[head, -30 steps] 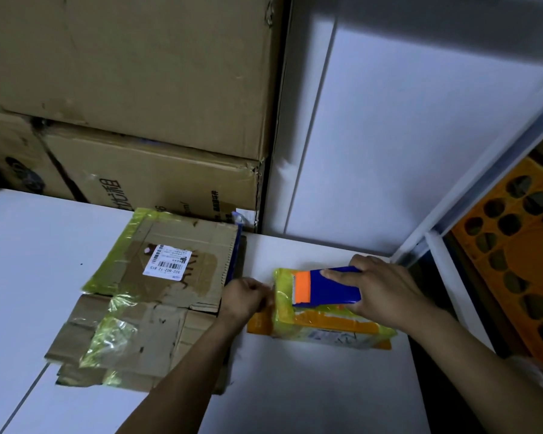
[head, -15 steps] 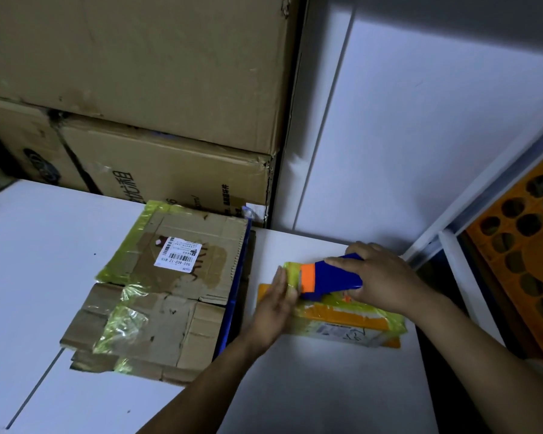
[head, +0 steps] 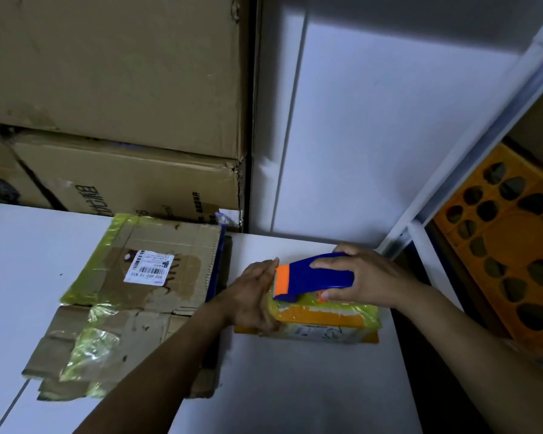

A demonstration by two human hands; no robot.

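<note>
A small orange parcel [head: 323, 321] wrapped in yellow-green tape lies on the white table [head: 279, 386]. On top of it sits a blue tape dispenser with an orange front [head: 308, 275], which my right hand [head: 364, 277] grips from above. My left hand [head: 254, 299] presses flat, fingers straight, against the parcel's left end, next to the dispenser's orange front.
A pile of flattened cardboard with yellow tape and a barcode label [head: 138, 296] lies left of the parcel. Large cardboard boxes [head: 123, 89] are stacked behind it. A white wall panel [head: 389, 136] stands at the back. An orange perforated crate [head: 511, 249] sits off the table's right edge.
My left hand has opened from a curled grip to flat fingers against the parcel's left end. The right hand still holds the dispenser on the parcel.
</note>
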